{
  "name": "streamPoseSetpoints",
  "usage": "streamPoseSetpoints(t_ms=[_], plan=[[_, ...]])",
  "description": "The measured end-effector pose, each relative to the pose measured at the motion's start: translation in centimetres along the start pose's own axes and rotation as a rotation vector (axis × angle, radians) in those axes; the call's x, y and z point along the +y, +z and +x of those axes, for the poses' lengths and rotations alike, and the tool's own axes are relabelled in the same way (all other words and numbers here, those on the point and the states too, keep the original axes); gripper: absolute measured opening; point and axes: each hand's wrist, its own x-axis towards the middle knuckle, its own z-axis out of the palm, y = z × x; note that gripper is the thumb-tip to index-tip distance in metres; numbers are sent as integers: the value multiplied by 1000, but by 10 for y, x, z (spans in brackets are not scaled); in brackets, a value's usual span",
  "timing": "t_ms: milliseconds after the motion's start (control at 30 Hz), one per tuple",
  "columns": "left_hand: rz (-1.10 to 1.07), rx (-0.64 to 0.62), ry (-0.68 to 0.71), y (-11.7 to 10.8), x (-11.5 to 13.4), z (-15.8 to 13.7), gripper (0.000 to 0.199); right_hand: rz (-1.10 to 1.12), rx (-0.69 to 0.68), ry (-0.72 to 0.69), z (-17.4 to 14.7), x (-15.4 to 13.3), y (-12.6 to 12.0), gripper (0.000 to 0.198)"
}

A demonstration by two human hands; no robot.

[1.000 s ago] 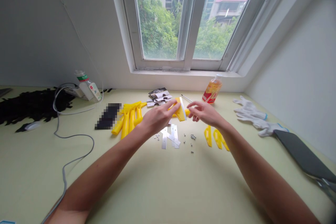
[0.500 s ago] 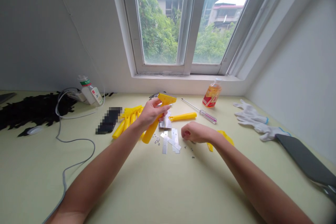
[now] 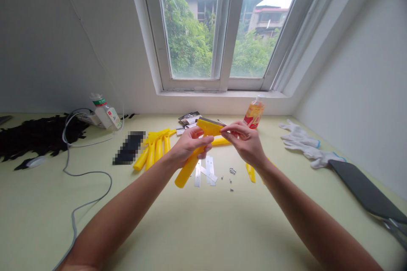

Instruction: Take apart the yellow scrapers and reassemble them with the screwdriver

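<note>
My left hand [image 3: 191,146] is closed around the neck of a yellow scraper [image 3: 187,170], its wide head up and a dark strip along the top edge. At the right corner of that head, my right hand [image 3: 247,142] has thumb and fingertips pinched together; whatever is between them is too small to make out. Below the hands lie flat metal blades [image 3: 209,170], with small screws [image 3: 232,171] to their right. Another yellow handle [image 3: 221,141] lies behind my hands. A yellow piece [image 3: 250,172] shows partly beneath my right wrist.
Several yellow scraper handles [image 3: 158,150] lie left of my hands, beside a pixelated black object [image 3: 130,148]. Farther back are packaging [image 3: 190,118] and an orange drink bottle [image 3: 254,112]. White gloves [image 3: 300,142] and a dark flat object [image 3: 365,186] lie right. A grey cable [image 3: 90,203] crosses the left side.
My right hand has risen from beside the screws to the scraper head's corner. The scraper, still in my left hand, has tilted and now shows its dark strip.
</note>
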Motion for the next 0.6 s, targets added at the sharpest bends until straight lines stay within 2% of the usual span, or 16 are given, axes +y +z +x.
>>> streamPoseSetpoints(t_ms=[233, 367, 467, 600], plan=[[34, 12, -8, -1, -4, 1, 30, 36, -20, 64, 0, 7, 2, 9], [23, 19, -2, 0, -6, 1, 29, -22, 40, 33, 0, 5, 4, 7], [5, 16, -14, 0, -6, 1, 29, 5, 95, 71, -1, 7, 6, 22], [-4, 18, -33, 1, -8, 2, 29, 70, 80, 159, -1, 13, 10, 32]])
